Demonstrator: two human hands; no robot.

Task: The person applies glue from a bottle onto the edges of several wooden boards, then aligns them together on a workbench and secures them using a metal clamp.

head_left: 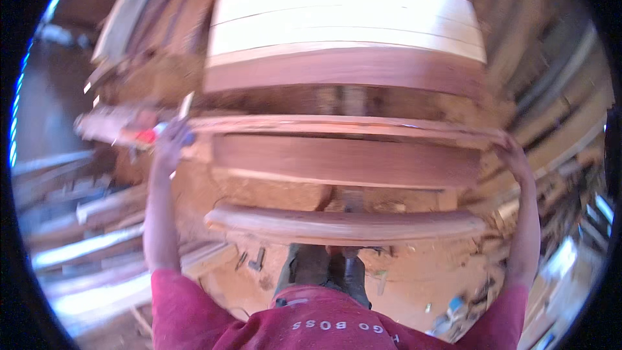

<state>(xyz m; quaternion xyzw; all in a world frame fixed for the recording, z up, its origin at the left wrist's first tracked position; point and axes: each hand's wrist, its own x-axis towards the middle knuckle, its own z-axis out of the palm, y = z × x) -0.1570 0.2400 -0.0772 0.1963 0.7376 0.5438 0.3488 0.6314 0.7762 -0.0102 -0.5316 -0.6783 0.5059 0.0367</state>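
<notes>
A long, narrow reddish wooden plank stretches across in front of me, held between both arms. My left hand is closed at its left end, though motion smears the fingers. A thin pale stick pokes up beside that hand, and a blurred red item is next to it. My right hand curls round the plank's right end. Just below the plank is a wider reddish board. Nearer me runs a rounded wooden rail, apart from both hands.
Beyond the plank, a broad panel of pale boards has a darker front board. Timber is stacked at left and right. A small dark tool and scraps lie on the dusty brown ground.
</notes>
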